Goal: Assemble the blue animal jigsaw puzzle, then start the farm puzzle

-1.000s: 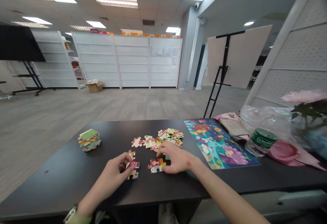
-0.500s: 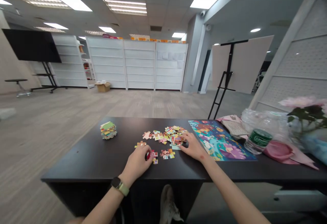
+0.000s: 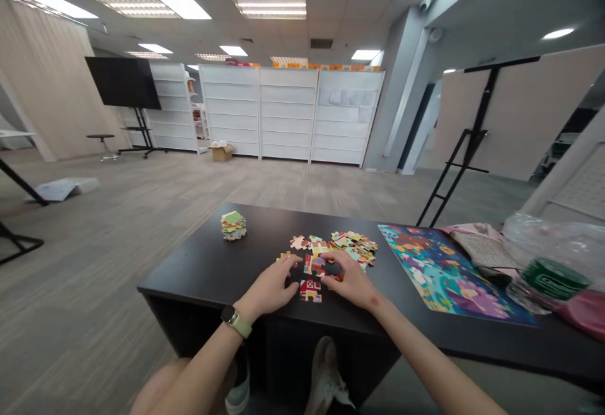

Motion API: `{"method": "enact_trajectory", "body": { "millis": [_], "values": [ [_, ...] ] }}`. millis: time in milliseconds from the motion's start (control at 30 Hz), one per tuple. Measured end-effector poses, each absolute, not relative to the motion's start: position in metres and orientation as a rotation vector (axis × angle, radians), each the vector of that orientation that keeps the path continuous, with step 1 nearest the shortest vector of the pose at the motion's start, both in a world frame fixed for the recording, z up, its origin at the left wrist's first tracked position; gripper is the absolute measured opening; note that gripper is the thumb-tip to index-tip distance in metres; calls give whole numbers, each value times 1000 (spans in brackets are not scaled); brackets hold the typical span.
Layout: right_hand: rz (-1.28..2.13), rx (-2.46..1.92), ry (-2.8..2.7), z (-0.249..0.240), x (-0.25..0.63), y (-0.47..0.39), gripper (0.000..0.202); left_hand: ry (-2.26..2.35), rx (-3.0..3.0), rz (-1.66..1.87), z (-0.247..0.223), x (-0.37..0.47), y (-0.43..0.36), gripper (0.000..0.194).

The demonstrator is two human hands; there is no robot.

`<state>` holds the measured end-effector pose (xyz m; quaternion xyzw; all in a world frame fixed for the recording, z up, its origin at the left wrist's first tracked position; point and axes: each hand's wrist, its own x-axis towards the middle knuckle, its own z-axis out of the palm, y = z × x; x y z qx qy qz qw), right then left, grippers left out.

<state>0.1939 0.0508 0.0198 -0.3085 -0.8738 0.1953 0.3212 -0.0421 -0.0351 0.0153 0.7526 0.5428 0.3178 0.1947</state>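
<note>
My left hand (image 3: 270,284), a watch on its wrist, rests at the left of the puzzle pieces. Its thumb and fingers are apart, and I see nothing between them. My right hand (image 3: 352,281) grips a colourful puzzle piece (image 3: 314,265) at its right edge, thumb and index finger at the side. Just below lies a red barn puzzle piece (image 3: 311,289) on the black table (image 3: 198,263). Part of another yellowish piece (image 3: 283,256) shows beyond my left fingers. A pile of loose puzzle pieces (image 3: 354,245) lies behind my right hand.
A stack of puzzle pieces (image 3: 233,226) stands at the table's far left. To the right lie a colourful picture sheet (image 3: 454,276), a clear plastic bottle with a green label (image 3: 551,281), and pink wrapping (image 3: 586,314). An easel (image 3: 466,144) stands beyond the table.
My right hand has left the pile and come toward my left hand with a piece. My left hand has opened away from the barn piece. The view has swung left.
</note>
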Motion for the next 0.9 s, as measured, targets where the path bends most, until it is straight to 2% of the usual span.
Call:
{"method": "enact_trajectory", "body": {
  "millis": [133,200,267,400,600,800,900],
  "values": [
    [514,-708,-2367,19,198,31,39,1365,2143,845,19,-48,-41,83],
    [538,-715,-2391,19,206,18,39,1338,2204,786,22,-46,-44,86],
    [542,-750,-2416,19,212,7,39,1319,2281,720,25,-43,-45,75],
    [480,-807,-2529,21,214,-6,38,1346,2406,620,29,-36,-46,40],
    [487,-852,-2606,26,211,-7,39,1455,2429,649,25,-31,-43,35],
    [494,-862,-2578,23,213,-8,51,1481,2418,675,25,-25,-42,28],
    [507,-864,-2566,23,214,-8,45,1497,2409,678,24,-24,-42,29]
  ]
}}
